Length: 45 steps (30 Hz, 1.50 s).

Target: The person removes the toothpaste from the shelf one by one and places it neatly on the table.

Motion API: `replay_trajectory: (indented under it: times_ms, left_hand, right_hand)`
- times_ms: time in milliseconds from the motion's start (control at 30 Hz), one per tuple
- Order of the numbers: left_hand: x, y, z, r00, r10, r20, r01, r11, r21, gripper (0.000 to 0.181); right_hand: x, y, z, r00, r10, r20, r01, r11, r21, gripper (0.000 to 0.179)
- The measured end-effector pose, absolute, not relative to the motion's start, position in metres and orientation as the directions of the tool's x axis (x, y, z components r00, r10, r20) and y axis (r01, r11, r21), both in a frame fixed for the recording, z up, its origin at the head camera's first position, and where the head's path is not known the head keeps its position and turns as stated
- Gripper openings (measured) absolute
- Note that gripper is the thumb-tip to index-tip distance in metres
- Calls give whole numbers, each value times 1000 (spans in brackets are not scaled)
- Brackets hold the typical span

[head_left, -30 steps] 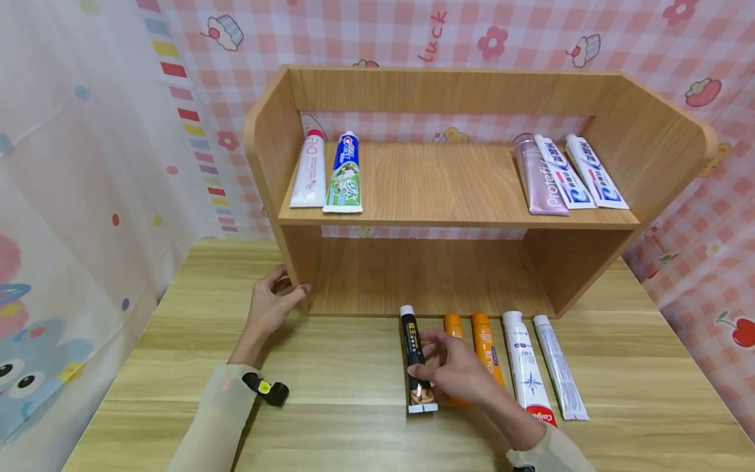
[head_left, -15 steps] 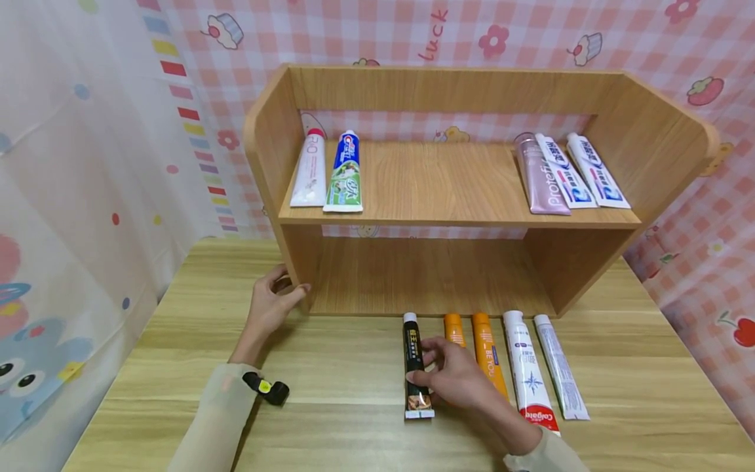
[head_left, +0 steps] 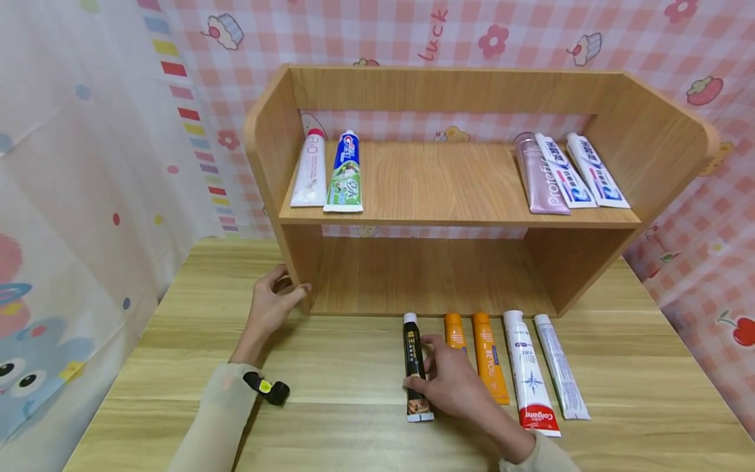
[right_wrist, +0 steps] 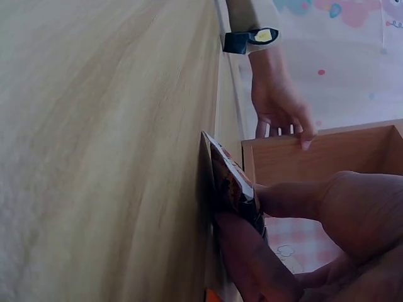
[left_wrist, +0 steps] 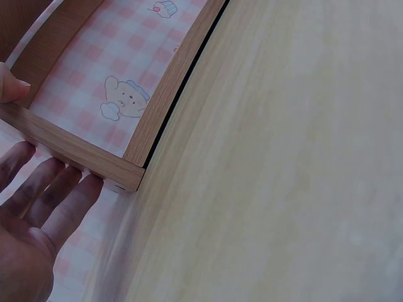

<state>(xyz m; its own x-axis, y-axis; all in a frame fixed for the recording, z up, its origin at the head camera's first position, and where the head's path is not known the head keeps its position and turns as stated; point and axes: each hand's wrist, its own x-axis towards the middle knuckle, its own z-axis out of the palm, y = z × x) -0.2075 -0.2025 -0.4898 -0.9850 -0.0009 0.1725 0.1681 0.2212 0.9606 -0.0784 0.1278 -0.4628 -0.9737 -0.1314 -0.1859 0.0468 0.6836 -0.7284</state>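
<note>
R hand (head_left: 453,379) is pinching blk tube (head_left: 414,357) just in front of shelf (head_left: 436,180); L hand (head_left: 272,306) is gripping shelf's side. Too light a pinch might be risking a slip, poss. knocking orange tubes (head_left: 488,357).

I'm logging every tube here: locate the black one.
In the head view, the right hand holds the black tube before the shelf, left of the orange tubes.

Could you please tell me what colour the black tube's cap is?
The cap is white, seen best in the head view.
</note>
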Motion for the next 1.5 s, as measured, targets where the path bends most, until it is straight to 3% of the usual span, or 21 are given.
replay_trajectory:
  times_ms: [400,733,1033,1500]
  left_hand:
    - [-208,-205,-491,-988,-6,157,151,236,960,50]
    - [-205,-207,-494,-987,-2,161,157,219,963,49]
    - [-205,-206,-494,-985,-7,175,169,227,959,48]
    - [-208,-204,-494,-982,0,189,185,201,962,44]
  right_hand:
    - [-77,138,-450,-972,-139,-190,16,766,-642,69]
    - [-92,169,-435,-932,-328,-154,-94,630,-771,68]
    - [-95,179,-416,-922,-359,-145,-53,488,-871,62]
    - [-101,185,-406,-916,-401,14,-166,347,-923,54]
